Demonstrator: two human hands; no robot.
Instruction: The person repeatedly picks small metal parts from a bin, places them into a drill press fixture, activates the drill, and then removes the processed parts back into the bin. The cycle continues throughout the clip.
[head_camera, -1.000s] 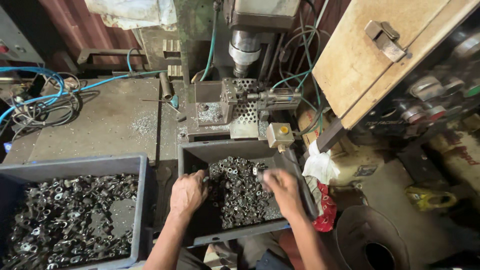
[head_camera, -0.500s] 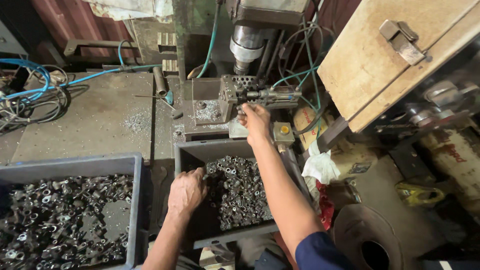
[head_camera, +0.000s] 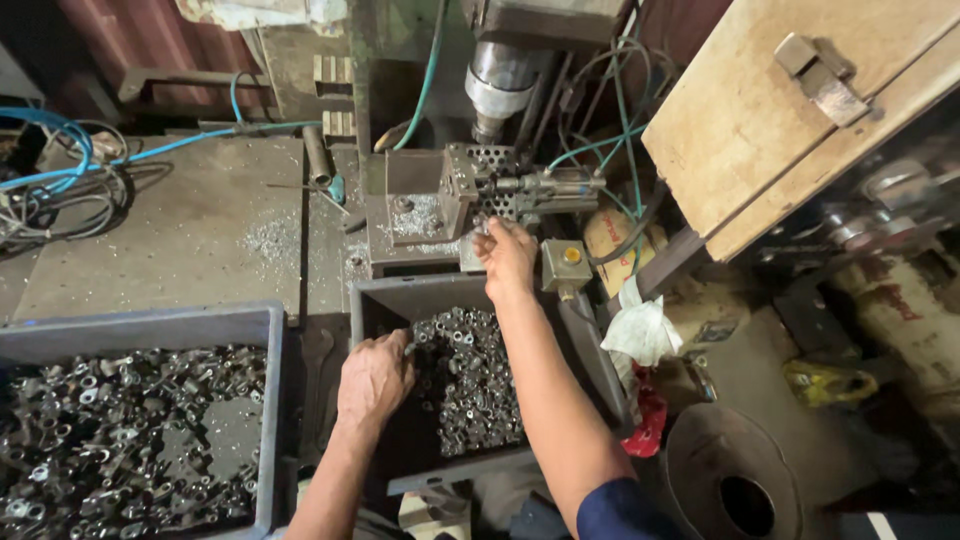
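Note:
My right hand (head_camera: 508, 256) reaches forward to the metal fixture (head_camera: 480, 190) of the machine, under its steel spindle (head_camera: 497, 82). The fingers are closed at the fixture's front; what they hold is hidden. My left hand (head_camera: 374, 376) rests inside the dark grey bin (head_camera: 385, 300) in front of me, fingers curled at the left edge of a heap of small metal parts (head_camera: 468, 378). Whether it grips a part I cannot tell.
A second grey bin (head_camera: 268, 340) at the left holds many similar metal parts. Blue hoses (head_camera: 60, 165) and cables lie on the metal table. A small box with a yellow button (head_camera: 567, 262), a white rag (head_camera: 640, 328), a wooden cabinet (head_camera: 790, 120) and a round dark drum (head_camera: 735, 480) are at the right.
My right hand has left the parts bin and moved up to the machine's fixture. My left hand stays in the bin. The view has shifted slightly.

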